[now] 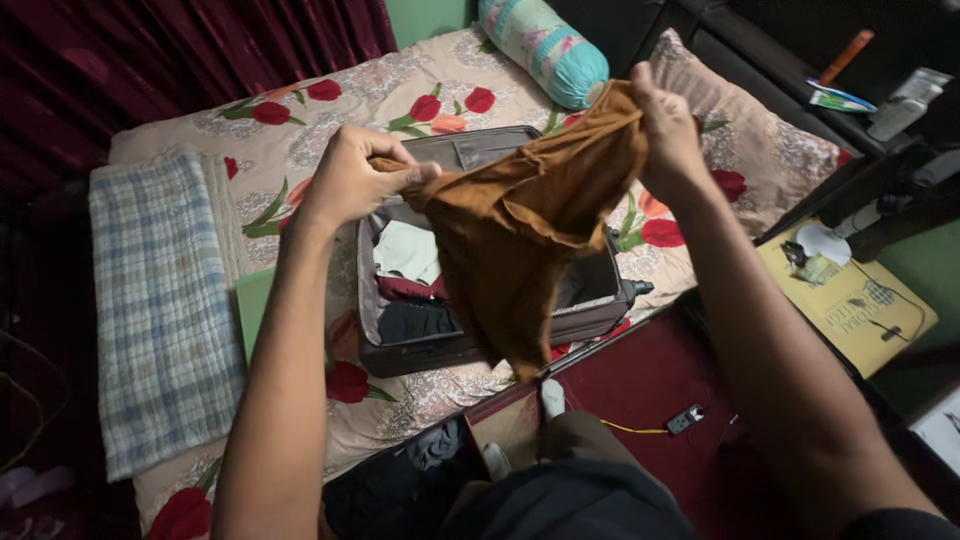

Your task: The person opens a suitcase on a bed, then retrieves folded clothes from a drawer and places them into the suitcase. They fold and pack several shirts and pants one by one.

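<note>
A brown cloth garment hangs in the air, stretched between both hands above an open grey suitcase. My left hand pinches its left top corner. My right hand grips the right top corner, a little higher. The cloth droops to a point over the suitcase's front edge. Inside the suitcase lie folded clothes: a pale piece, a dark red one and a black one. The suitcase rests on a bed with a beige sheet printed with red flowers.
A folded blue-and-white checked blanket lies on the bed's left side. A teal bolster pillow sits at the head. A yellow bag and dark furniture stand at the right. On the red floor lie a power strip and a cardboard box.
</note>
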